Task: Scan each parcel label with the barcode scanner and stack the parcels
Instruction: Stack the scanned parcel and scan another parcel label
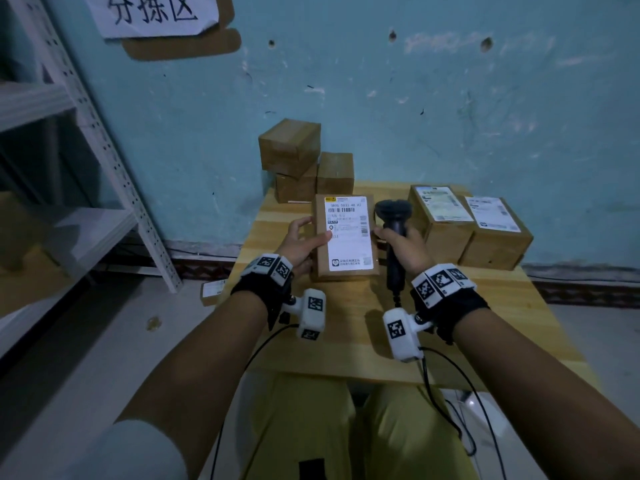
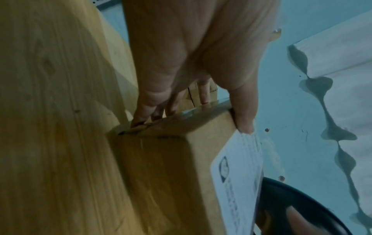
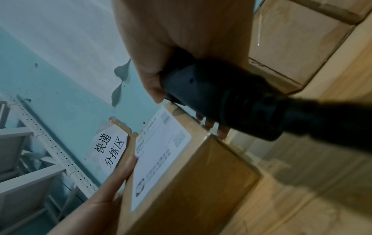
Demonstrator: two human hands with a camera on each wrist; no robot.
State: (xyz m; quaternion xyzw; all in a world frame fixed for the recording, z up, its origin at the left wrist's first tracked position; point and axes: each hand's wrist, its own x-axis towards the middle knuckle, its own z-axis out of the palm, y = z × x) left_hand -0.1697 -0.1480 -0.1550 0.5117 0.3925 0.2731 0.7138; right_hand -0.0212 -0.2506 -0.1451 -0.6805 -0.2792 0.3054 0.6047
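Two hands are busy: left hand (image 1: 298, 245) grips the parcel (image 1: 344, 237) on the table (image 1: 502, 306), right hand (image 1: 405, 247) grips the scanner (image 1: 393, 216). Its head sits beside the label (image 1: 349, 233), so a scan may miss.

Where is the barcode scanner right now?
In the head view the barcode scanner stands upright in the right hand, just right of the labelled parcel held by the left hand.
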